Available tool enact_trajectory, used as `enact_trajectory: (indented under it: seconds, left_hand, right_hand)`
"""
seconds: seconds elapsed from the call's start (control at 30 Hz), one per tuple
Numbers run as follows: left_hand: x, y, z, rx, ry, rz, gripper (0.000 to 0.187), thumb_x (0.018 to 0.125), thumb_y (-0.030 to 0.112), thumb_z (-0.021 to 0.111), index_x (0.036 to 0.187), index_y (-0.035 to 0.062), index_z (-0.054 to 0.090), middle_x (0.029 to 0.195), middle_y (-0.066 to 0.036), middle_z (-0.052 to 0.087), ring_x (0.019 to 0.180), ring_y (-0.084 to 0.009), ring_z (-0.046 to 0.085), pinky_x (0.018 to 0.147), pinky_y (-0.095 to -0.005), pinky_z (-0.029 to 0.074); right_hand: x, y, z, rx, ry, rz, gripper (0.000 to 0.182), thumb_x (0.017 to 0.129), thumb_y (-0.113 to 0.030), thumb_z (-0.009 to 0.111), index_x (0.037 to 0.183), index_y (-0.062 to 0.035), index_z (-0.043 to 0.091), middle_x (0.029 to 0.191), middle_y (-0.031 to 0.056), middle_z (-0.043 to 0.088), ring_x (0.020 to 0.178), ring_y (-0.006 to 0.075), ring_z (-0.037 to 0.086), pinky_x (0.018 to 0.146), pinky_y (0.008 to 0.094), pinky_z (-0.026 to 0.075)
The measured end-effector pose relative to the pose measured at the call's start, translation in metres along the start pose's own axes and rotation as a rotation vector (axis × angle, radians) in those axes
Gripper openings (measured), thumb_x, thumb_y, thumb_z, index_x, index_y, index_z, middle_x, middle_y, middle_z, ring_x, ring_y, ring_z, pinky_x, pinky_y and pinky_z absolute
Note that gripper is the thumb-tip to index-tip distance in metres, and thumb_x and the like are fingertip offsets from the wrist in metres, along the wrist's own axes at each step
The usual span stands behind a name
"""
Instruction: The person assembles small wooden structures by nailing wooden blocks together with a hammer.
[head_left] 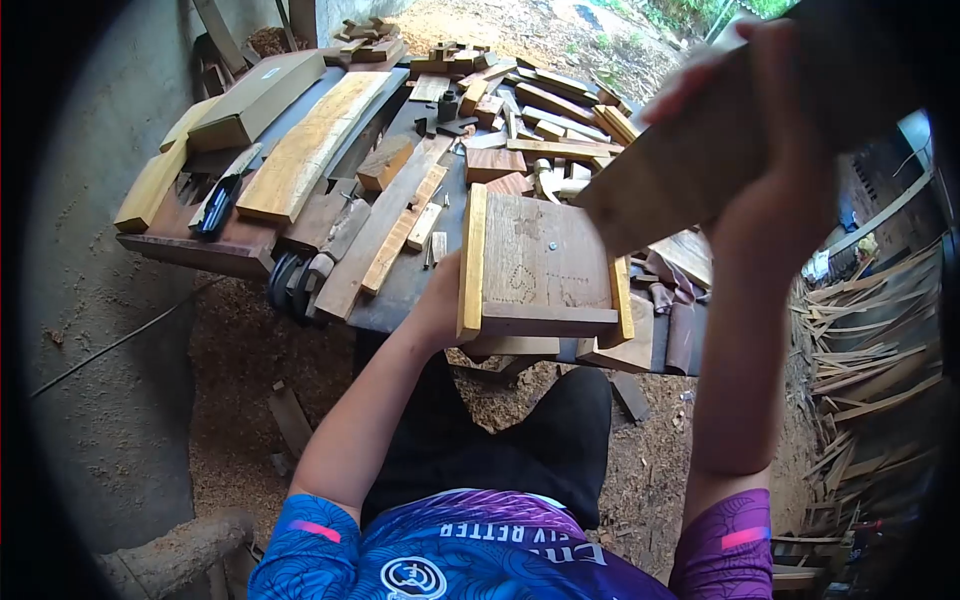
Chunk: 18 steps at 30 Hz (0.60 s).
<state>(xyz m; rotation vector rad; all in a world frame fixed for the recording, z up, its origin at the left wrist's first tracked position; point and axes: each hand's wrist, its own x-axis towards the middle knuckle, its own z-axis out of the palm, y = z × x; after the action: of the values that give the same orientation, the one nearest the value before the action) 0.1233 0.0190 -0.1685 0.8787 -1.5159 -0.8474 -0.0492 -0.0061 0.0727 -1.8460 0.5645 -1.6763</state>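
Note:
At the left side of a wooden box-like piece (545,255) with yellow side strips, my left hand (438,305) grips its edge; most of the fingers are hidden behind the wood. The piece rests at the front edge of the workbench. Raised at the upper right, my right hand (775,190) is wrapped round a large dark wooden block (680,165), blurred by motion. The block's lower end hangs just above the right side of the box-like piece.
Many wood offcuts (555,150) cover the back of the workbench (400,318). A long pale board (315,145), a cardboard box (255,100) and a dark blue tool (215,208) lie at the left. Thin wood strips (870,375) are piled at the right.

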Motion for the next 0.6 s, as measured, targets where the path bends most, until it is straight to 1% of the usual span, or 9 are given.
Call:
enact_trajectory:
  seconds: [0.13,0.2,0.27,0.33,0.4,0.47,0.53,0.57,0.6]
  left_hand:
    - [0.000,-0.005,-0.001,-0.078,-0.036,-0.164,0.054,0.080,0.014,0.085,0.126,-0.0038,0.061,0.118,-0.014,0.073,0.109,-0.0197,0.070,0.095,-0.0356,0.055]
    - [0.002,-0.013,0.000,-0.471,-0.010,-0.324,0.054,0.080,0.014,0.085,0.125,-0.0041,0.062,0.117,-0.014,0.073,0.109,-0.0197,0.070,0.095,-0.0354,0.055]
    - [0.006,-0.006,0.001,-0.396,-0.016,-0.297,0.053,0.079,0.014,0.086,0.124,-0.0043,0.062,0.115,-0.014,0.074,0.108,-0.0196,0.070,0.094,-0.0353,0.056]
    - [0.010,0.000,0.000,-0.322,0.002,-0.279,0.053,0.079,0.014,0.086,0.123,-0.0046,0.063,0.114,-0.014,0.074,0.107,-0.0195,0.071,0.094,-0.0353,0.056]
    - [0.008,0.005,-0.004,-0.036,-0.089,-0.154,0.052,0.078,0.014,0.087,0.121,-0.0045,0.063,0.112,-0.014,0.075,0.105,-0.0194,0.071,0.093,-0.0356,0.057]
    - [0.006,0.007,-0.002,-0.137,-0.058,-0.197,0.052,0.078,0.014,0.087,0.121,-0.0042,0.063,0.112,-0.014,0.075,0.102,-0.0199,0.072,0.091,-0.0356,0.057]
    - [0.006,0.009,-0.002,-0.135,-0.042,-0.172,0.054,0.077,0.014,0.087,0.122,-0.0043,0.063,0.113,-0.015,0.075,0.103,-0.0202,0.073,0.091,-0.0355,0.057]
    - [0.006,0.004,-0.002,-0.113,-0.049,-0.143,0.056,0.076,0.014,0.088,0.123,-0.0039,0.063,0.112,-0.015,0.075,0.103,-0.0202,0.073,0.092,-0.0361,0.058]
    - [0.007,0.006,-0.002,-0.249,-0.035,-0.286,0.061,0.076,0.014,0.089,0.127,-0.0031,0.061,0.115,-0.014,0.074,0.106,-0.0202,0.072,0.095,-0.0368,0.058]
  right_hand:
    - [0.009,0.034,-0.028,-0.515,0.070,-0.188,0.027,0.105,-0.023,0.056,0.117,0.0005,0.064,0.091,0.0126,0.071,0.082,0.0221,0.071,0.082,0.0355,0.058]
    - [0.011,0.045,-0.037,-0.860,0.127,-0.357,0.026,0.105,-0.022,0.056,0.117,-0.0003,0.064,0.093,0.0118,0.072,0.084,0.0217,0.072,0.085,0.0340,0.059]
    - [-0.026,0.045,0.026,-0.209,-0.091,-0.045,0.022,0.103,-0.019,0.059,0.113,-0.0002,0.064,0.088,0.0130,0.070,0.073,0.0225,0.071,0.074,0.0359,0.060]
    - [-0.010,0.036,0.016,0.000,-0.074,-0.113,0.023,0.103,-0.021,0.059,0.110,0.0004,0.063,0.083,0.0122,0.068,0.066,0.0244,0.068,0.069,0.0397,0.060]
    - [0.008,0.013,-0.002,-0.099,-0.032,-0.093,0.028,0.103,-0.024,0.058,0.111,0.0023,0.062,0.081,0.0125,0.067,0.069,0.0255,0.069,0.072,0.0411,0.060]
    - [0.025,-0.003,-0.020,-0.106,-0.041,0.014,0.038,0.103,-0.032,0.055,0.118,0.0034,0.060,0.093,0.0148,0.069,0.083,0.0258,0.071,0.080,0.0433,0.059]
    - [0.009,0.047,-0.027,-0.680,-0.010,-0.193,0.040,0.104,-0.034,0.054,0.119,0.0032,0.059,0.095,0.0139,0.070,0.084,0.0259,0.071,0.079,0.0441,0.059]
    - [-0.013,0.073,-0.002,-0.148,-0.341,-0.289,0.033,0.104,-0.029,0.058,0.113,0.0027,0.061,0.087,0.0131,0.070,0.078,0.0245,0.071,0.073,0.0407,0.059]
    - [-0.026,0.045,0.028,-0.163,-0.040,-0.030,0.024,0.103,-0.022,0.064,0.105,0.0024,0.064,0.078,0.0123,0.069,0.069,0.0223,0.070,0.066,0.0362,0.058]
